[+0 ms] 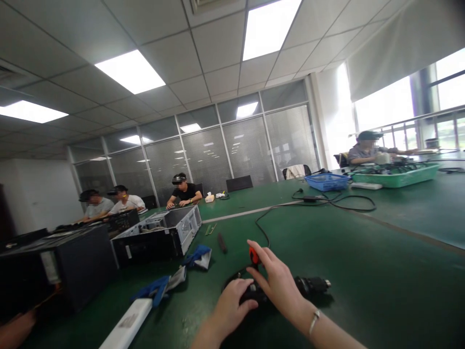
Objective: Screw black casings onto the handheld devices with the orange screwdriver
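A black corded power tool (308,285) lies on the green table in front of me, its metal tip pointing right. My left hand (232,306) is closed round its near left part, fingers and thumb on the black body. Reaching across the tool, my right hand (273,277) has its thumb and fingers closed about a small orange-and-black piece (254,255). Fingers hide much of that piece, so I cannot tell its kind or whether it joins the tool. A black cable (262,227) runs from there to the far side of the table.
An opened computer case (156,237) and a dark case (72,257) stand left. Blue-and-grey gloves (198,257), a white bar-shaped object (127,324) and a dark strip (222,243) lie nearer. Blue (327,182) and green baskets (407,178) stand right. Another person's hand (16,330) shows lower left.
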{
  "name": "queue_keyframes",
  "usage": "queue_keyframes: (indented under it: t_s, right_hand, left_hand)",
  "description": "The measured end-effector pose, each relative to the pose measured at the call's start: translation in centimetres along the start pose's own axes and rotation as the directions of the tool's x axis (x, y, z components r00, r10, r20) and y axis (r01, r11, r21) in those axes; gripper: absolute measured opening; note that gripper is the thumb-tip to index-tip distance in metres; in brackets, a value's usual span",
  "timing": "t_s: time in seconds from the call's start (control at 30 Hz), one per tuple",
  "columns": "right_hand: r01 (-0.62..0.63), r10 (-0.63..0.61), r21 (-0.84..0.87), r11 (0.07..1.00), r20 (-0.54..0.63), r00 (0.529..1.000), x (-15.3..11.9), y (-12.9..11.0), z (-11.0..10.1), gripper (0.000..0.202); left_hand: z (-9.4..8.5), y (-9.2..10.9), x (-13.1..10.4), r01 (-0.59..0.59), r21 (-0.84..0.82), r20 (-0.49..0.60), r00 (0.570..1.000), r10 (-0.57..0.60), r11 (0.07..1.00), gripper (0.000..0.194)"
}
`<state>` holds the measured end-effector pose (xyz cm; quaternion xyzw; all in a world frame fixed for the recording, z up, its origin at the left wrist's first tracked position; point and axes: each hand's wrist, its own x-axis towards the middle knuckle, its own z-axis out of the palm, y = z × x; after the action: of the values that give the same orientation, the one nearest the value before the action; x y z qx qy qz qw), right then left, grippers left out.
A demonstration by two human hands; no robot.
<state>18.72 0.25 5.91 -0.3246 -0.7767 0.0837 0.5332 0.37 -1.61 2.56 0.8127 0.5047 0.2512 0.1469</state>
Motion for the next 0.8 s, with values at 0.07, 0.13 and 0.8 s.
queue_keyframes:
  t_s: [0.07,0.13,0.8]
  right_hand:
    - [-0.015,0.015,-0.02,1.0,-0.009,1.0,0.0,0.3,-0.2,0.059]
    - [-0.008,0.008,0.017,1.0,-0.023,1.0,0.0,0.5,-0.2,0.06]
    - [0.118,-0.114,0.047,0.992,-0.074,0.991,-1.1,0.5,0.2,0.058]
  left_hand:
    - [0.2,0.4,-0.1,0.01,-0.001,0.004,1.0,-0.01,1.0,0.043]
    - [0.4,0.7,-0.2,0.017,0.0,0.005,1.0,-0.017,1.0,0.043]
    - [1.4,1.3,0.3,0.06,-0.067,-0.155,0.986,-0.07,0.996,0.028]
